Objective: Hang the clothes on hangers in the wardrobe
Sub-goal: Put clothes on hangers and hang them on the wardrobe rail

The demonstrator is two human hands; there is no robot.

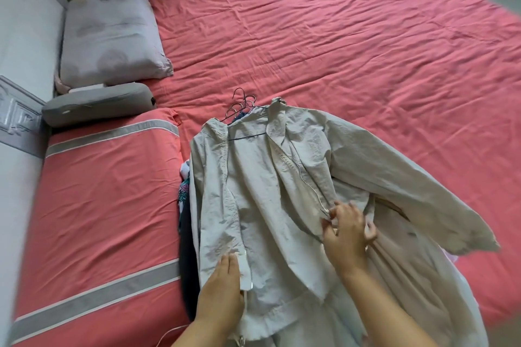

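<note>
Spread open on the wrinkled pink sheet (338,45), the crinkly beige zip jacket (253,177) tops a clothes pile by thin wire hangers (242,104), left hand (222,287) pressing its hem flat, right hand (348,231) pinching its zipper edge, pillows (110,36) leftward.

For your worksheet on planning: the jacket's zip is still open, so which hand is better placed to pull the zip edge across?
Right hand: it already pinches the zip edge of the jacket. Left hand lies flat, steadying the other front panel.
</note>
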